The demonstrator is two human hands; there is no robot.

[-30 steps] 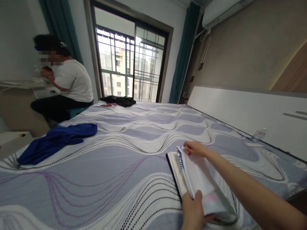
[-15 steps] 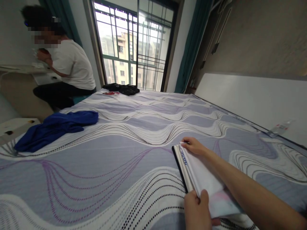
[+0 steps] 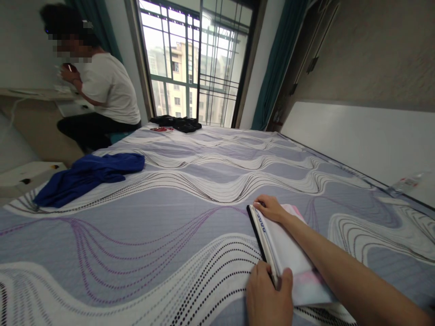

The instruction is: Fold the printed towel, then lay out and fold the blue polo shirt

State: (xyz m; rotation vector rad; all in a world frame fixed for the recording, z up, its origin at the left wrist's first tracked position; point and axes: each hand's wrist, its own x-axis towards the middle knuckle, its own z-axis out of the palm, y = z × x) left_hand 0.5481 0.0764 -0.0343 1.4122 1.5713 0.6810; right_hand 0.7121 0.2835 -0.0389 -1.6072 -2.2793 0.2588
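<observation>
A folded white cloth [image 3: 288, 244] lies on the bed in front of me, with blue lettering along its left edge and pink patches at its far corner and lower part. Dark and cream layers show along that left edge. My left hand [image 3: 270, 292] grips the near end of this edge, its thumb on top and its fingers round the dark side. At the far end of the same edge, my right hand [image 3: 269, 208] is closed on the cloth, its forearm crossing over the right side. The fingertips of both hands are partly hidden.
The bed [image 3: 163, 240] has a wavy-patterned sheet. A blue garment [image 3: 91, 176] lies at left, black items [image 3: 178, 123] at the far end. A clear plastic item [image 3: 409, 183] rests by the white headboard [image 3: 360, 140]. Another person [image 3: 108, 90] sits beside a desk at left.
The left hand has shifted along the near end, its fingers now wrapping the dark edge. The layers sit closer together, and the cloth's pink far corner now shows. The view has shifted slightly.
</observation>
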